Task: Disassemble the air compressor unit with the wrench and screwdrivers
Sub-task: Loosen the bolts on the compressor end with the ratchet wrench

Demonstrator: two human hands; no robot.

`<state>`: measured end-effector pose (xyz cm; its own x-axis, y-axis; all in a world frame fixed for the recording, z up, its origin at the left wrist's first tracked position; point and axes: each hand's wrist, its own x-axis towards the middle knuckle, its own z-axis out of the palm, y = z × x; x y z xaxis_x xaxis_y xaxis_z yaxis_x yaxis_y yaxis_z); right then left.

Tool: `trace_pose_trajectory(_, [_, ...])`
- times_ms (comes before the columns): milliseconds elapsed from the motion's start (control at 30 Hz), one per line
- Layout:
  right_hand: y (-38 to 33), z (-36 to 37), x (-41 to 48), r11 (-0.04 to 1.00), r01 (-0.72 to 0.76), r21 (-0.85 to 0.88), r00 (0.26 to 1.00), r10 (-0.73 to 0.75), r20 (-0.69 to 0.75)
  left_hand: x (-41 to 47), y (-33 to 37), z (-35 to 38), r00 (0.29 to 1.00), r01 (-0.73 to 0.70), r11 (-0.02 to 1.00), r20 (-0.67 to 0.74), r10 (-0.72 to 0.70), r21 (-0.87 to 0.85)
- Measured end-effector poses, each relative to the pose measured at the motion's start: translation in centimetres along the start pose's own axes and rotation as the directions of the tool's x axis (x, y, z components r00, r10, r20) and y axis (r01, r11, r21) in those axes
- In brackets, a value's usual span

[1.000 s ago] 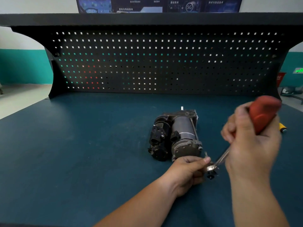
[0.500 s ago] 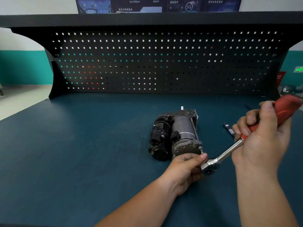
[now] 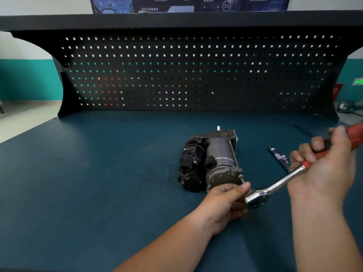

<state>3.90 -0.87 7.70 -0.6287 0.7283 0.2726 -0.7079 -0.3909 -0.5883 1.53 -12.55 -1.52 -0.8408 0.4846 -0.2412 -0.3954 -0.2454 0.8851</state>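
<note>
Head view of a dark blue workbench (image 3: 98, 173). The air compressor unit (image 3: 210, 161) lies on its side near the middle of the bench, its round end cap facing the viewer and its black connector block on the left. The right hand (image 3: 324, 169) is wrapped around the red grip of a ratchet wrench (image 3: 282, 181), whose chrome shaft slants down and left to a head just beside the near right corner of the unit. The left hand (image 3: 225, 201) sits at that corner with its thumb reaching to the wrench head. Its fingers curl underneath, and what they hold cannot be told. This hand covers the lower edge of the end cap. A slim dark tool (image 3: 279, 155) lies on the bench to the right of the unit, its near end hidden behind the wrench shaft and the right hand. A thin black rod (image 3: 302, 129) lies farther back on the right. A black pegboard (image 3: 176, 75) stands along the rear of the bench under a black shelf (image 3: 176, 18). A teal-banded wall (image 3: 25, 79) shows at either side.
</note>
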Motion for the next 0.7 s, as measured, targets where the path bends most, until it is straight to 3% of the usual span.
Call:
trace_pose_trajectory(133, [0.3, 2.1, -1.1, 0.984, 0.139, -0.114, 0.973, -0.114, 0.202, 0.0, 0.1, 0.0, 1.000, -0.003, 1.000, 0.008, 0.003, -0.016])
trace_pose_trajectory(267, [1.4, 3.8, -3.3, 0.905, 0.322, -0.279, 0.885, -0.183, 0.429, -0.1, 0.3, 0.0, 1.000, -0.003, 0.998, 0.021, 0.004, -0.058])
trace_pose_trajectory(400, [2.8, 4.4, -5.3, 0.743, 0.564, -0.361, 0.710, -0.212, 0.672, -0.2, 0.3, -0.2, 0.998, -0.030, 0.999, 0.047, 0.032, -0.028])
trace_pose_trajectory(500, [3.4, 4.4, -6.0, 0.700, 0.631, -0.336, 0.582, -0.140, 0.801, -0.4, 0.5, -0.3, 0.996, -0.052, 0.998, 0.064, 0.054, -0.036])
trace_pose_trajectory(567, [3.5, 4.2, -6.1, 0.698, 0.646, -0.310, 0.536, -0.125, 0.835, -0.5, 0.5, -0.3, 0.995, -0.066, 0.997, 0.070, 0.070, -0.045])
trace_pose_trajectory(633, [3.0, 4.0, -5.9, 0.768, 0.558, -0.315, 0.618, -0.131, 0.775, -0.4, 0.4, -0.2, 0.996, -0.066, 0.997, 0.052, 0.068, -0.047])
trace_pose_trajectory(700, [2.1, 3.4, -4.6, 0.895, 0.352, -0.272, 0.807, -0.144, 0.573, -0.3, 0.3, -0.1, 0.998, -0.047, 0.997, 0.039, 0.049, -0.061])
